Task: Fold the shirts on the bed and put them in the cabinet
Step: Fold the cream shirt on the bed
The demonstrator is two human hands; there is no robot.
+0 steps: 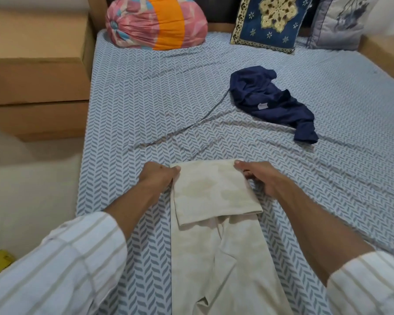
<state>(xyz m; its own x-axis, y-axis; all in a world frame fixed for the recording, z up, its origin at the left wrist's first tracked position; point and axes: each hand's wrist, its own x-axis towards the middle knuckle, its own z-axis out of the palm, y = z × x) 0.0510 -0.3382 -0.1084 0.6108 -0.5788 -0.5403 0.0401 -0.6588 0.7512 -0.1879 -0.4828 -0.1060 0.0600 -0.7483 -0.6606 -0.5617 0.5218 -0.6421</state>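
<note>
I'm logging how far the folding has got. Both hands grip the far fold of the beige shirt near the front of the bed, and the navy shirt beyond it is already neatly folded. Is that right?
One detail is off. The head view shows the navy shirt lying crumpled and unfolded on the bed. The rest holds: the left hand and right hand grip the far fold of the beige shirt.

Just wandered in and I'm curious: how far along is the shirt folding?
Partly done: the beige shirt is already narrowed lengthwise. In hand: the left hand and right hand pinch its folded far edge. Left: the navy shirt lies crumpled on the bed; nothing looks stored yet.
</note>
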